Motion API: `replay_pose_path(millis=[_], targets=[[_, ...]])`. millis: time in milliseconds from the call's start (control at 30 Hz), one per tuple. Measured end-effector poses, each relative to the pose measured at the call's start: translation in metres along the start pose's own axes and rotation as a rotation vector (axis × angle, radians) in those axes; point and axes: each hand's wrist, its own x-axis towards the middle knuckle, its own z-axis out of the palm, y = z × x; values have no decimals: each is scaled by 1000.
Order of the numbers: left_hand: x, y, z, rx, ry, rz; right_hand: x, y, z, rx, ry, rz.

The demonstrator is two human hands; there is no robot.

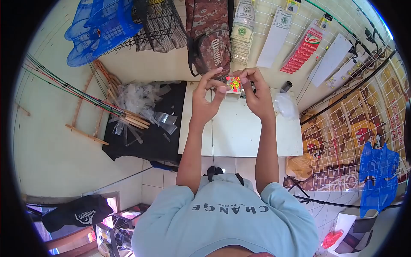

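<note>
Both my hands are raised above a white table (pixel 257 132). My left hand (pixel 206 96) has its fingers pinched together, and my right hand (pixel 254 92) is pinched close beside it. Between and behind them lies a small box of bright orange, green and yellow beads (pixel 233 83) on the table. A thin line (pixel 212 141) runs down from my left hand toward my chest; whether my fingers grip it or some tiny piece is too small to tell.
A black cloth (pixel 150 141) with clear plastic sleeves (pixel 141 100) covers the table's left part. Fishing rods (pixel 85 96) lean at left. A camouflage bag (pixel 209 34), blue nets (pixel 96 28) and packets hang on the wall. A wire grid (pixel 359 115) stands at right.
</note>
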Motion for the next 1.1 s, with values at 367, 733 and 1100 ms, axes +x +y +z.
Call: replay_pose_path(millis=[367, 733, 1100], targets=[[-3, -5, 7, -263, 92, 3, -3, -1, 6, 98, 82, -80], [-4, -8, 35, -422, 9, -93, -6, -4, -4, 212, 107, -1], [2, -5, 51, -425, 43, -117, -6, -3, -16, 267, 149, 67]])
